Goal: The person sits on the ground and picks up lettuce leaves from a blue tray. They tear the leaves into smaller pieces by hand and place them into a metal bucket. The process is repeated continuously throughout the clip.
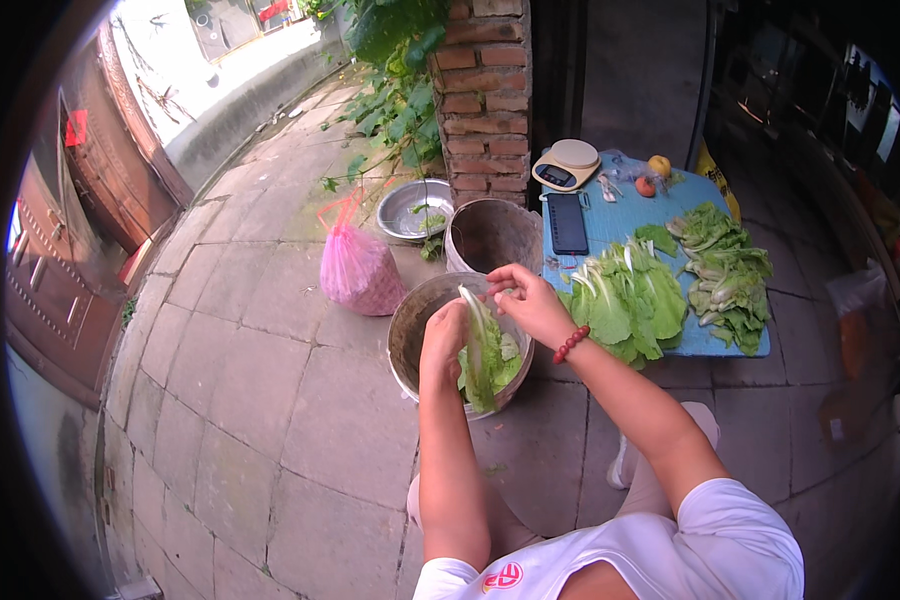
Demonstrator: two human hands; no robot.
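My left hand is closed around a leafy green vegetable with a pale stem, above a round bucket that has green leaves inside. My right hand, with a red bead bracelet at the wrist, is raised near the stem's upper end, its fingers bent; whether they pinch a small piece cannot be told. To the right, a pile of leafy greens lies on a low blue table, with a second, more wilted-looking pile at its right edge.
A kitchen scale, a phone, a tomato and a yellow fruit are on the table. Behind the bucket stand another bucket and a metal basin. A pink plastic bag sits left, near a brick pillar.
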